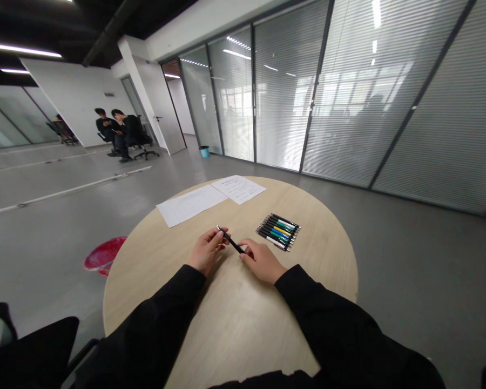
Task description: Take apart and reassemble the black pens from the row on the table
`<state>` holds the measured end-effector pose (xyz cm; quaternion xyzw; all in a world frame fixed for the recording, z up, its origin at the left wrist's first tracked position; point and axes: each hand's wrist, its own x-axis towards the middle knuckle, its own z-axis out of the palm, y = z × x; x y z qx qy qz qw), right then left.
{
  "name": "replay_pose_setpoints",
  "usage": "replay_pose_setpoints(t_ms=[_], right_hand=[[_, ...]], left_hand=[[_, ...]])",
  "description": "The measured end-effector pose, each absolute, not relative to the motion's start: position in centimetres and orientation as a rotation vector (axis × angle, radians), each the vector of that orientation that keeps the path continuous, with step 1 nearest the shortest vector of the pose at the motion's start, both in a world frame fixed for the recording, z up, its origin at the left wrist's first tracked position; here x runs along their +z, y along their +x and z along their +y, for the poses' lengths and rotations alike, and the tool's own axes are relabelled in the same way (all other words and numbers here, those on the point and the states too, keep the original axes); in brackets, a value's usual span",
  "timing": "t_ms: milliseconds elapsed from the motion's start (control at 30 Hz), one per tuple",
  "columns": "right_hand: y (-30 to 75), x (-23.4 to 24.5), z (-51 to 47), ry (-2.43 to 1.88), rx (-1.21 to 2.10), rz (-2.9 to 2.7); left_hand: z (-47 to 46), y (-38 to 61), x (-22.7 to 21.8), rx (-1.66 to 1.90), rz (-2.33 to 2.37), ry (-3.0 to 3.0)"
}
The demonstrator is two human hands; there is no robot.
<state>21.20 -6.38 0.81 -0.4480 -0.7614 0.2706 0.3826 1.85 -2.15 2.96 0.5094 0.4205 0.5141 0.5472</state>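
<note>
The left hand (206,250) pinches a black pen (230,240) near the middle of the round wooden table (328,259); the right hand (259,262) touches its lower end, its grip unclear. A row of pens (278,231) lies just right, two paper sheets (210,197) by the far edge. Grey floor (409,270) surrounds the table; two seated people (117,132) are well beyond.

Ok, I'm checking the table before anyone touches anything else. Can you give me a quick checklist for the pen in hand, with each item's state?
1. Black pen held by both the left hand and the right hand: ok.
2. Pen tip extended: cannot tell.
3. Row of multicoloured pens bunched together, apart from both hands: ok.
4. Two white paper sheets flat on the round wooden table, apart from the hands: ok.
5. Printing on the sheets readable from this view: cannot tell.
</note>
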Motion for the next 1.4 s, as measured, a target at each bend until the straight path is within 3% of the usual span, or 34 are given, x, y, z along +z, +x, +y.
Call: replay_pose_setpoints(t_ms=[500, 1400], right_hand=[[19.5, 1.6, -8.3, -0.918, 0.117, -2.419], [19.4, 1.0, -8.2, -0.911, 0.08, -2.435]], left_hand=[[-2.8, 2.5, 3.3, 1.215, 0.98, 1.327], [-3.1, 2.4, 3.4, 1.157, 0.91, 1.415]])
